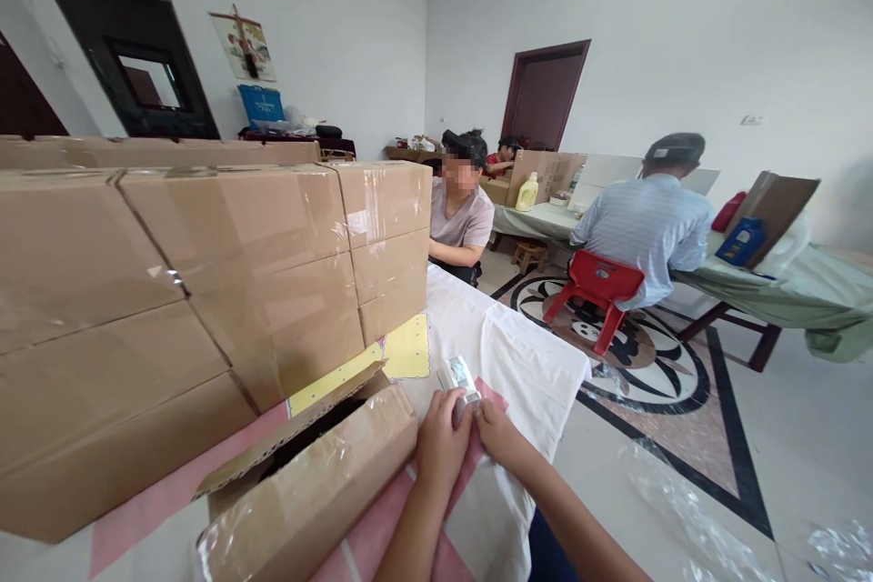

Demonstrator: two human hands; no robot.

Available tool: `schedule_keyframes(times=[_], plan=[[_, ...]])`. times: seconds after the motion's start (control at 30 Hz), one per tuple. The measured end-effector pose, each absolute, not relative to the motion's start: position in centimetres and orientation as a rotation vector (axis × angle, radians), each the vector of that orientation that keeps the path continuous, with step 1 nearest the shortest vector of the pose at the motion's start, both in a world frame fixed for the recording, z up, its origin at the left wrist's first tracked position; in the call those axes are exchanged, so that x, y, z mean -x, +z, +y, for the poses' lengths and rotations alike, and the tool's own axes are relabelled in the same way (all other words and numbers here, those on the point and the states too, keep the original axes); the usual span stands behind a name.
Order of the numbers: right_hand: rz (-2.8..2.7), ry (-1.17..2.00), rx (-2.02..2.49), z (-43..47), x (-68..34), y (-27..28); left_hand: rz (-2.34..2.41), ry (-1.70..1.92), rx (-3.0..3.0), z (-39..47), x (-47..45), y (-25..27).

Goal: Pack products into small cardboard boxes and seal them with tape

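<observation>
My left hand (442, 432) is closed around a small white device (459, 373) with a pale greenish panel on its upper face. At the device's near right end, the curled fingers of my right hand (497, 429) press against it; the fingertips are partly hidden. Both hands are over the cloth-covered table (528, 364), near its front edge. Just left of them stands a cardboard box (320, 473) with its top flap raised. Its dark inside shows only as a narrow gap, so the contents are hidden.
Stacked taped cartons (273, 264) form a wall along the table's left and far side. A person (464, 218) sits beyond them. Another person on a red chair (604, 277) faces a green-covered table (818, 282). Clear plastic wrap (696, 509) lies on the floor at right.
</observation>
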State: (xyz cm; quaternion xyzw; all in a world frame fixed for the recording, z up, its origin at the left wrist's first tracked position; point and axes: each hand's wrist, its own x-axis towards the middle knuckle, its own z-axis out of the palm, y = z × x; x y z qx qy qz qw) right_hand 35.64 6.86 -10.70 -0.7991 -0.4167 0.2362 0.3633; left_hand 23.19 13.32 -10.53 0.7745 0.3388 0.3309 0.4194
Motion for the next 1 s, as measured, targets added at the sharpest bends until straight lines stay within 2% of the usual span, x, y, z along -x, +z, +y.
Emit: schedule_keyframes(times=[1.0], plan=[[-1.172,0.558,2.057,5.7,-33.0,-9.0,0.81,0.931,-1.913,13.2,-22.9,-10.4]])
